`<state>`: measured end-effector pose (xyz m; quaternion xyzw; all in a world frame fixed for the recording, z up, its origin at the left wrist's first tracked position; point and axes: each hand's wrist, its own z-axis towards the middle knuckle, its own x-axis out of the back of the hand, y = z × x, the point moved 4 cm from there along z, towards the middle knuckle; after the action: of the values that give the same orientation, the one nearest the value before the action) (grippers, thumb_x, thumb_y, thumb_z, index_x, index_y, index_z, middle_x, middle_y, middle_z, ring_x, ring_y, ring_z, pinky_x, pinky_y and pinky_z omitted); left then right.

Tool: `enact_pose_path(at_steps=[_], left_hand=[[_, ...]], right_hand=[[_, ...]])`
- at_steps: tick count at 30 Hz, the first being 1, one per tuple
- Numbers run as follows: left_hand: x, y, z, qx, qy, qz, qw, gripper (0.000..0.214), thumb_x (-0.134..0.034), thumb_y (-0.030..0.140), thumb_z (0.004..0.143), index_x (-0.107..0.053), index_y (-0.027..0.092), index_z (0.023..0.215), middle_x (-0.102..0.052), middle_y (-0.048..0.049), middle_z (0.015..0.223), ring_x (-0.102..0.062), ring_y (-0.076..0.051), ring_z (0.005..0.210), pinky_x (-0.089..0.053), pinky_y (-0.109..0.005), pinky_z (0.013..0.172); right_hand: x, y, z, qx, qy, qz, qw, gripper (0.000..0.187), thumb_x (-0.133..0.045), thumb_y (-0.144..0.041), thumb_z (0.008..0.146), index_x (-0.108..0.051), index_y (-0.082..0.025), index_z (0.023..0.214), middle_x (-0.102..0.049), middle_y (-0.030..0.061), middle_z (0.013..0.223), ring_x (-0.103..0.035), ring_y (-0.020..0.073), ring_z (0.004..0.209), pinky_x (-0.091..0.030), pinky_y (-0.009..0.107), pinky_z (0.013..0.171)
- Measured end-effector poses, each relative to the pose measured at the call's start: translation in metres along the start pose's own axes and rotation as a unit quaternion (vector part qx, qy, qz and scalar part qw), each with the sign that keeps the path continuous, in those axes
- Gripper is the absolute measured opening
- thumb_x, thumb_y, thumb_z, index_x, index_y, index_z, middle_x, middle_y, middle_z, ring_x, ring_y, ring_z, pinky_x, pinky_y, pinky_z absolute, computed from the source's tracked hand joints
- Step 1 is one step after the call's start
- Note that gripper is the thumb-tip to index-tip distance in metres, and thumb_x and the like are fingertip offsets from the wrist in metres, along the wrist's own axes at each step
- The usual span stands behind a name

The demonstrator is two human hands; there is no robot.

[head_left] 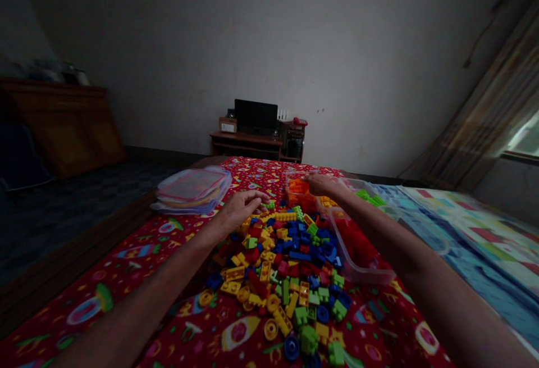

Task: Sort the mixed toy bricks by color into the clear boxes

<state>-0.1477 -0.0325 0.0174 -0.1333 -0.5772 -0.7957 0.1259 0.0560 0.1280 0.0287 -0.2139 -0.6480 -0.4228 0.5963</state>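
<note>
A heap of loose plastic building bricks (290,253) in yellow, blue, green and red lies on a red patterned cloth (168,278). My left hand (242,210) hovers at the far left edge of the heap, its fingers loosely stretched and the thumb apart, with no brick plainly in it. My right hand (322,185) reaches over a clear bin (295,175) of orange bricks (297,186); its fingertips are hard to make out. Below my right forearm stands a clear bin (343,244) with red bricks (356,241) inside.
Stacked clear lids (191,188) lie to the left. Yellow-orange bricks (327,201) and light green bricks (370,197) sit in bins on the right. Blue bedding (421,227) borders that side. Beyond, a monitor (256,116) stands on a desk (246,140) against the wall.
</note>
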Motion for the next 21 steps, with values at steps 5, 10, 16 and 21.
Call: enact_pose_path(at_steps=[5, 10, 16, 21], left_hand=[[-0.001, 0.003, -0.001, 0.001, -0.006, 0.013, 1.0, 0.028, -0.053, 0.039, 0.073, -0.065, 0.015, 0.082, -0.071, -0.0055, 0.081, -0.068, -0.019, 0.074, -0.055, -0.033, 0.072], [0.0, 0.004, 0.0, -0.005, -0.013, 0.033, 0.999, 0.032, -0.051, 0.042, 0.074, -0.066, 0.015, 0.084, -0.071, -0.0064, 0.083, -0.068, -0.02, 0.075, -0.055, -0.034, 0.072], [0.007, -0.006, 0.005, -0.047, -0.009, 0.151, 0.987, 0.036, -0.043, 0.04, 0.079, -0.068, 0.016, 0.091, -0.072, -0.0047, 0.083, -0.068, -0.02, 0.077, -0.054, -0.03, 0.071], [-0.013, -0.01, -0.001, -0.108, -0.053, 0.267, 0.956, 0.044, -0.04, 0.043, 0.086, -0.066, 0.017, 0.11, -0.07, -0.0072, 0.109, -0.062, -0.022, 0.102, -0.048, -0.034, 0.091]], right_hand=[[0.011, -0.002, -0.003, -0.01, 0.01, 0.041, 0.999, 0.041, -0.048, -0.003, 0.076, -0.068, -0.011, 0.111, -0.071, 0.0141, 0.099, -0.064, 0.0177, 0.083, -0.046, 0.023, 0.072], [0.022, -0.001, -0.017, -0.016, 0.046, 0.078, 0.996, 0.052, -0.038, 0.002, 0.076, -0.062, -0.011, 0.121, -0.069, 0.0136, 0.106, -0.063, 0.014, 0.082, -0.042, 0.019, 0.065], [0.041, -0.013, -0.044, 0.016, 0.096, 0.155, 0.983, 0.04, -0.042, 0.001, 0.071, -0.07, -0.007, 0.098, -0.069, 0.0116, 0.084, -0.053, 0.0117, 0.065, -0.036, 0.022, 0.058], [0.051, -0.04, -0.08, 0.083, 0.124, 0.214, 0.965, 0.029, -0.044, -0.002, 0.072, -0.069, -0.011, 0.082, -0.061, 0.0031, 0.066, -0.043, 0.0083, 0.056, -0.029, 0.022, 0.055]])
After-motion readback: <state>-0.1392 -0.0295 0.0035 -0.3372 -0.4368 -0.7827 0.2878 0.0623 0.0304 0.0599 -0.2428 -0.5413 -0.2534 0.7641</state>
